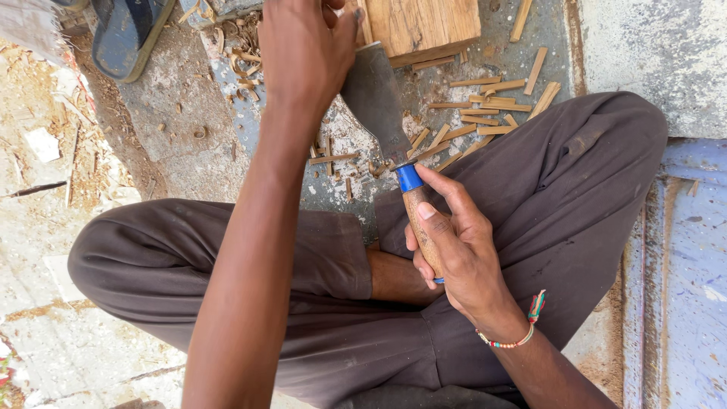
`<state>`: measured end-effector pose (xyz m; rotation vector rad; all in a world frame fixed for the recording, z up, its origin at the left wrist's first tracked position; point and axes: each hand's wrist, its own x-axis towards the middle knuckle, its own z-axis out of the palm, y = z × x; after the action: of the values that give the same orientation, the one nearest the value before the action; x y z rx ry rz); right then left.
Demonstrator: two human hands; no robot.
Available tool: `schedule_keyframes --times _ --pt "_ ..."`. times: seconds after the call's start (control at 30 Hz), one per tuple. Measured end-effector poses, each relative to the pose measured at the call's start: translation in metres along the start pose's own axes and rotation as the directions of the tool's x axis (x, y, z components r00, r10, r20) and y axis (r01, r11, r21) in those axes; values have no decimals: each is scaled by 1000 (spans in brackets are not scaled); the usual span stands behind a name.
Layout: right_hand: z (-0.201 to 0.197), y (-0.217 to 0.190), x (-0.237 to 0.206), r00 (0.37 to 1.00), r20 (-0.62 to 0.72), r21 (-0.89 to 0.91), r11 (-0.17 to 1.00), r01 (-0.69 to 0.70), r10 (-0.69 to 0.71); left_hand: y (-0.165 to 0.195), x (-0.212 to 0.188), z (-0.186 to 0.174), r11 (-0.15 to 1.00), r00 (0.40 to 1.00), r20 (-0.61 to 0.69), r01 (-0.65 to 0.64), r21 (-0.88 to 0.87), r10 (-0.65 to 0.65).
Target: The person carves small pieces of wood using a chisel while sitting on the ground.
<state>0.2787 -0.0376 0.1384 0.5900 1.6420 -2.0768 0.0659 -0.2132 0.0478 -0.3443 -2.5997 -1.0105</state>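
The right hand (454,250) is wrapped around the knife (394,144) by its round wooden handle with a blue collar, the broad dull blade pointing far. The left hand (307,49), fingers curled, presses on the squared wood block (424,26). Flat pale splints (485,106) lie right of the blade.

Head camera, looking steeply down, close over lap (single view)

— How do the arms lie?
— Left hand (307,53) reaches forward, arm straight, fingers curled.
— And the other?
— Right hand (454,250) is drawn in, fingers wrapped closed, thumb extended, wrist bent.
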Motion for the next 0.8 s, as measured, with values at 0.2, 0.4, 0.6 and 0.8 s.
schedule_keyframes --times 0.2,0.4,0.6,0.8 --pt "0 3 1 1000 -9 34 999 -21 22 67 -70 -74 944 855 414 -328 -35 313" --pt "4 6 2 997 -45 47 997 -62 64 76 -77 -85 966 809 539 -255 -39 236" --pt "14 -7 10 982 -95 30 987 -158 161 72 -83 -79 974 797 562 -211 -86 222" --pt "9 -19 60 996 -71 65 997 -40 44 48 -55 -38 974 852 489 -225 17 188"
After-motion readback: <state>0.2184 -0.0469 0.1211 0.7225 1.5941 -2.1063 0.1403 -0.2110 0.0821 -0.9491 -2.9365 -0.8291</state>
